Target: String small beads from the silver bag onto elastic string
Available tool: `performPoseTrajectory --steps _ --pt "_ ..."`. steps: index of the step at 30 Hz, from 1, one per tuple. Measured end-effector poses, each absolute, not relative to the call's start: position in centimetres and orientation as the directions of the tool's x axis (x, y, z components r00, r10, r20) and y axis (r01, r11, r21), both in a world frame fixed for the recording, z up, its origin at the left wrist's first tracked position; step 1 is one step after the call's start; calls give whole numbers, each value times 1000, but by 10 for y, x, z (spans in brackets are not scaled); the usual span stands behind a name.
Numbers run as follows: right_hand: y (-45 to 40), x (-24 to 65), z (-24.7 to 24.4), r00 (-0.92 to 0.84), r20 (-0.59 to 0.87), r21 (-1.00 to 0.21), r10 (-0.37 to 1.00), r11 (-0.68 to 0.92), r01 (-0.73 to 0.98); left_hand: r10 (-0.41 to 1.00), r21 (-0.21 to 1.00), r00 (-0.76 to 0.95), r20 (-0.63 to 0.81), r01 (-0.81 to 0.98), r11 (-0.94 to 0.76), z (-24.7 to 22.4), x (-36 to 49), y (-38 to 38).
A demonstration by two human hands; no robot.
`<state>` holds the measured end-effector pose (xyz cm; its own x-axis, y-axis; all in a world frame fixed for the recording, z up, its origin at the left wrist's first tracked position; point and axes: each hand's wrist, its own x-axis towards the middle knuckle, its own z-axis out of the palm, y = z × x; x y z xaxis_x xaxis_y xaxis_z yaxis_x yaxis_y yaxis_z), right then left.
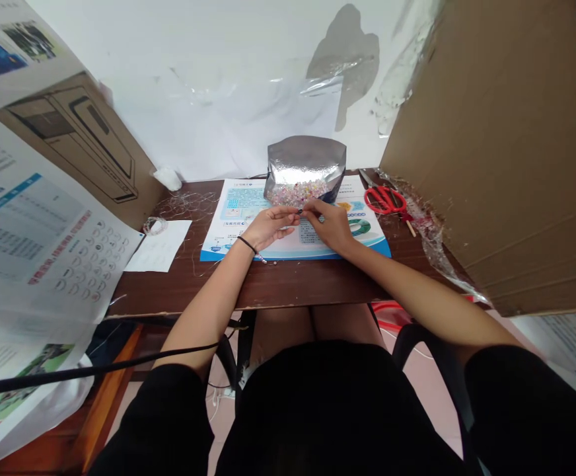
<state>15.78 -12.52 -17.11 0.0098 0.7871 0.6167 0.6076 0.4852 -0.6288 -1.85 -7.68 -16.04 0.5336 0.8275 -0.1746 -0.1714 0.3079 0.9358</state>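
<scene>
My left hand (pixel 272 227) and my right hand (pixel 332 225) meet fingertip to fingertip above a printed sheet (pixel 233 246) on the table. Both are closed in a pinch, around something small and dark that I cannot make out. Just behind the fingers stands a silvery pouch (pixel 308 155), its mouth towards me, with many small colourful beads (pixel 295 193) in it. By my left wrist, which wears a thin black band, a short string of beads (pixel 260 258) lies at the sheet's lower edge.
Red-handled scissors (pixel 384 199) lie right of the sheet, beside crumpled clear plastic (pixel 436 244). To the left are a white paper (pixel 162 248), a coil of thin line (pixel 155 226), loose clear threads (pixel 193 201) and a white wad (pixel 168 178). Cardboard walls (pixel 506 132) flank the table; a black cable (pixel 94 368) crosses lower left.
</scene>
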Motion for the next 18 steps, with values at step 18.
performPoseTrajectory --steps 18 --pt "-126 157 -171 -118 675 -477 728 553 683 840 930 507 -194 -177 322 -158 -17 -79"
